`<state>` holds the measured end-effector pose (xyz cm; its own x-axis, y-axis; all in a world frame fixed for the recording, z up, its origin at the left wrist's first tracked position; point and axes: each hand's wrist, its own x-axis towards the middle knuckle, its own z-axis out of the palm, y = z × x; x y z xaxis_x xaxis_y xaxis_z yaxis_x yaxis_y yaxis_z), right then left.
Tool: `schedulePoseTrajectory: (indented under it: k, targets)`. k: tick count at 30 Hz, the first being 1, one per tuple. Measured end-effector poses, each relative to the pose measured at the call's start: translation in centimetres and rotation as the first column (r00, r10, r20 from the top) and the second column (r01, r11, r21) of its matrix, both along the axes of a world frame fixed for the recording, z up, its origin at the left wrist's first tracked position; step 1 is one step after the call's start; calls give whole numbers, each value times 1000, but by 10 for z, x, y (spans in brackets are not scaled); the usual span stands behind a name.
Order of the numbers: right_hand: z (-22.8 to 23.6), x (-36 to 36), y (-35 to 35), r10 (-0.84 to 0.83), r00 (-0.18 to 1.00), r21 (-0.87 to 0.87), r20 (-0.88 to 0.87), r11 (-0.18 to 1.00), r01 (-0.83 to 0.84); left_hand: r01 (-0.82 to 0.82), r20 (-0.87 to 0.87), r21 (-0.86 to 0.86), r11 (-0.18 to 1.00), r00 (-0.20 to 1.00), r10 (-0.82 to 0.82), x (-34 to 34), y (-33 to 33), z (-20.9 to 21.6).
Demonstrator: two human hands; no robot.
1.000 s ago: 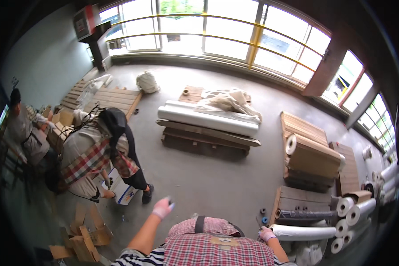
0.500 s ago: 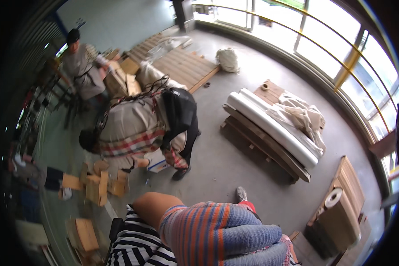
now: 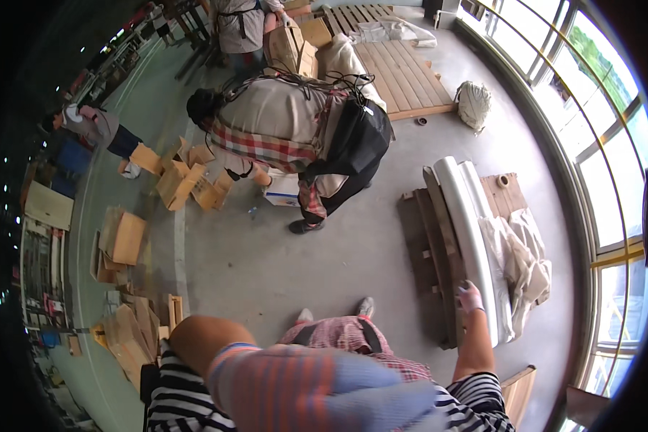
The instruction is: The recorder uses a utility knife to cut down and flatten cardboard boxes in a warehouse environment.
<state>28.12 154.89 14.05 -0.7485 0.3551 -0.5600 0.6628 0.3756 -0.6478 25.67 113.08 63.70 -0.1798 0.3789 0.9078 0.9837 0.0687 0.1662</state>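
My left hand (image 3: pixel 324 392), in a grey-blue knit glove with orange stripes, is raised close in the lower middle. Motion smears its fingers, and their tips are hidden, so I cannot tell what they touch. To the right, my right arm reaches down and forward. My right hand (image 3: pixel 470 297), in a pale glove, has its fingers loosely apart and nothing visible in them. It overlaps the edge of a long silvery-white roll of film (image 3: pixel 468 237) on a wooden pallet (image 3: pixel 433 252); I cannot tell whether it touches the roll. Crumpled off-white sheeting (image 3: pixel 522 255) lies beside the roll.
A co-worker (image 3: pixel 281 129) in a checked shirt bends over a white box (image 3: pixel 282 189); others stand farther back. Open cardboard boxes (image 3: pixel 183 180) and stacked cartons (image 3: pixel 126 237) line the left. A low wooden platform (image 3: pixel 403 75) and a whitish sack (image 3: pixel 474 106) lie beyond.
My view has swung, so the film roll appears steeper and the co-worker higher up. My right arm has come into view beside the roll. The left hand remains raised and is now blurred.
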Motion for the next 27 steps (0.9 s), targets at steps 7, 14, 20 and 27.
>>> schedulePoseTrajectory:
  k: [7, 14, 20, 27]
  targets:
    - [-74, -19, -104, 441, 890, -202, 118, 888, -413, -140, 165, -698, 702, 923, 348, 43, -100, -13]
    - [-24, 48, -177, 676, 646, -89, 355, 713, -696, 66, 181, -984, 168, 406, 896, 126, -231, -159]
    - [10, 109, -155, 583, 749, -167, 316, 811, -561, 52, 341, -938, 342, -40, 939, 280, -339, -320]
    - [21, 125, -184, 770, 526, -53, 362, 580, -813, 73, 326, -878, 472, -630, 704, 514, -394, -470]
